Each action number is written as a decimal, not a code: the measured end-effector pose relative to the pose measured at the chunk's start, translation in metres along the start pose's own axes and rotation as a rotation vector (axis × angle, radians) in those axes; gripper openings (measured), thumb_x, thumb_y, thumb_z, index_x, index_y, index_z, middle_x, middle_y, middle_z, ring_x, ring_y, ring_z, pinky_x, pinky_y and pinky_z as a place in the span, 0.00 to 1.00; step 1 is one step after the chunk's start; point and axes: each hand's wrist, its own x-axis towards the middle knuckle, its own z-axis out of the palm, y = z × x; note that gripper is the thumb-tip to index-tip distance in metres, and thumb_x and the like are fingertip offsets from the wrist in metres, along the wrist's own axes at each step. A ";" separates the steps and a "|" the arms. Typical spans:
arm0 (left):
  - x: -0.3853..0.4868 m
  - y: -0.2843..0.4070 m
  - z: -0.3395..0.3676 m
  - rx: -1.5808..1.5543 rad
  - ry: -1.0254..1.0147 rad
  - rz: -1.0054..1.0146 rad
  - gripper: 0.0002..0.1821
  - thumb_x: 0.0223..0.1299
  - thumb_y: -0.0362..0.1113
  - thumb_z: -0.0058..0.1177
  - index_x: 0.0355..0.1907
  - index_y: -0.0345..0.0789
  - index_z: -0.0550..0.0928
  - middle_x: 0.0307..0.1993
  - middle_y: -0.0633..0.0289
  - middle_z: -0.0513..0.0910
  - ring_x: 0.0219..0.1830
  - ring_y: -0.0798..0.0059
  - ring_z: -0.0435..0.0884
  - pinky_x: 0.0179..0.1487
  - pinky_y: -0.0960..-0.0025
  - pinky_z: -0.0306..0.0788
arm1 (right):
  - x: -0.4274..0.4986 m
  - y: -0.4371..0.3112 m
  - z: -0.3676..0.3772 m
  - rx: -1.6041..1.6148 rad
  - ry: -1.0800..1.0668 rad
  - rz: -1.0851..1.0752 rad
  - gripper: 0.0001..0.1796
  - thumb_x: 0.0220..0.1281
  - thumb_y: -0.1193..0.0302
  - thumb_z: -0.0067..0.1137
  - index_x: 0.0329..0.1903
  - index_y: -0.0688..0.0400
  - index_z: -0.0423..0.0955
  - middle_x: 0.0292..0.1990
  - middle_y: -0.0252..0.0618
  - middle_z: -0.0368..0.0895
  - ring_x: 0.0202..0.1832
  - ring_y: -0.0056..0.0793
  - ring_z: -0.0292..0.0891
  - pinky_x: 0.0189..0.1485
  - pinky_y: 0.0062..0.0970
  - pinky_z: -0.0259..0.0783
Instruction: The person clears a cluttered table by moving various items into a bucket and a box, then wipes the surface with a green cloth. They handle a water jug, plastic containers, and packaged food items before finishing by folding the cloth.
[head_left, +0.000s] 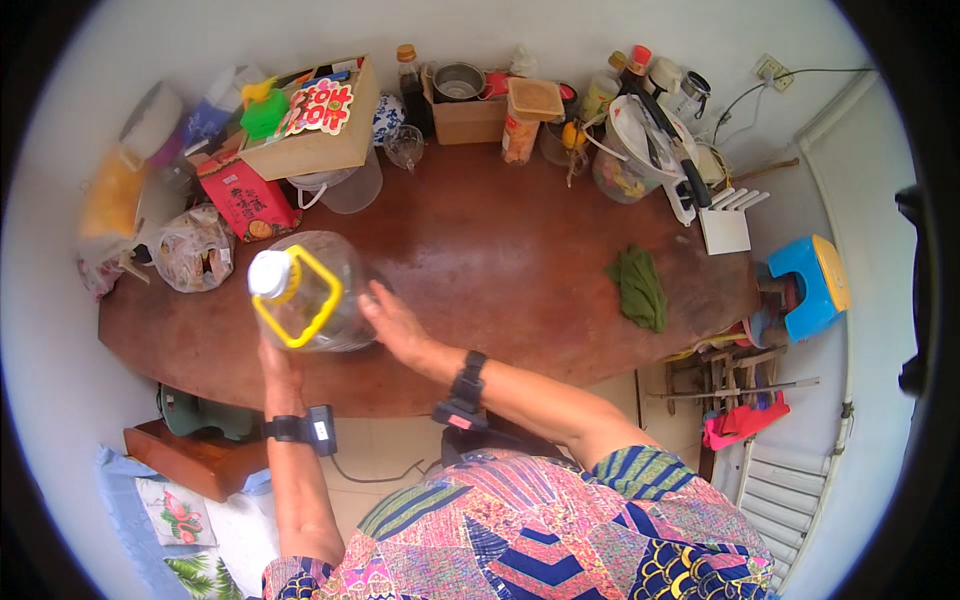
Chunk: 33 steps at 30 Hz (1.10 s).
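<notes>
A large clear plastic jug (352, 262) with a white screw cap (270, 273) and a yellow carrying handle (335, 292) is between my two hands, over the left part of the wooden table. My left hand (280, 366) holds it from the near left side, its fingers hidden behind the jug. Against the jug's right side lies my right hand (396, 321), fingers spread along the wall. Whether the jug's base touches the tabletop I cannot tell. The inside is see-through, and no liquid can be made out.
On the brown wooden table (495, 262) a crumpled green cloth (640, 289) lies to the right. A red packet (247, 196), a knotted plastic bag (193, 247) and a wooden box (330, 146) crowd the left. Knives (675, 142) rest atop a bucket (611, 180), near a white router (725, 229).
</notes>
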 end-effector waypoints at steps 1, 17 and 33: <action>0.002 0.005 -0.015 0.005 -0.025 0.026 0.28 0.73 0.48 0.51 0.67 0.34 0.70 0.61 0.60 0.77 0.61 0.68 0.76 0.63 0.62 0.72 | 0.002 -0.002 0.013 -0.011 -0.003 -0.017 0.47 0.72 0.41 0.39 0.74 0.71 0.52 0.74 0.62 0.53 0.77 0.51 0.46 0.78 0.39 0.45; 0.025 -0.018 -0.110 0.019 0.301 0.052 0.26 0.74 0.53 0.44 0.62 0.37 0.76 0.59 0.60 0.78 0.61 0.64 0.75 0.65 0.60 0.68 | -0.058 0.023 -0.126 -0.850 0.443 -0.501 0.24 0.59 0.58 0.60 0.53 0.61 0.77 0.57 0.54 0.75 0.61 0.54 0.66 0.67 0.48 0.61; -0.050 -0.105 -0.064 1.640 0.444 0.544 0.25 0.65 0.41 0.56 0.60 0.30 0.72 0.63 0.43 0.70 0.68 0.45 0.64 0.72 0.49 0.58 | -0.070 0.025 -0.279 -0.742 0.504 -0.180 0.30 0.56 0.71 0.63 0.64 0.56 0.72 0.65 0.56 0.67 0.67 0.58 0.63 0.69 0.45 0.62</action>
